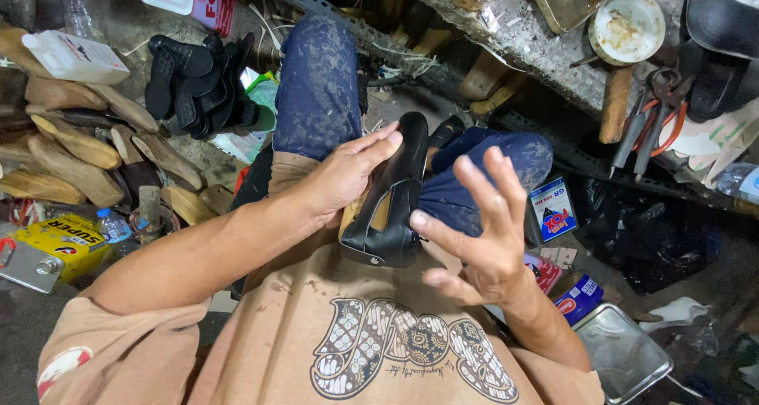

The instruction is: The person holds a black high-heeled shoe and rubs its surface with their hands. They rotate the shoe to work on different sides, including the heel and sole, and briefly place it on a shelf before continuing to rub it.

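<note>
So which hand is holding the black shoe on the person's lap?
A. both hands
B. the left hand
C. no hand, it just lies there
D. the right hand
B: the left hand lies wrapped over the black shoe and steadies it on the lap, while the right hand hangs beside it with its fingers spread wide and nothing in its grip.

Little open room: black rubber soles point(198, 81) and wooden shoe lasts point(75, 148) crowd the left, red-handled pliers point(652, 120) and metal tray point(623, 354) block the right.
</note>
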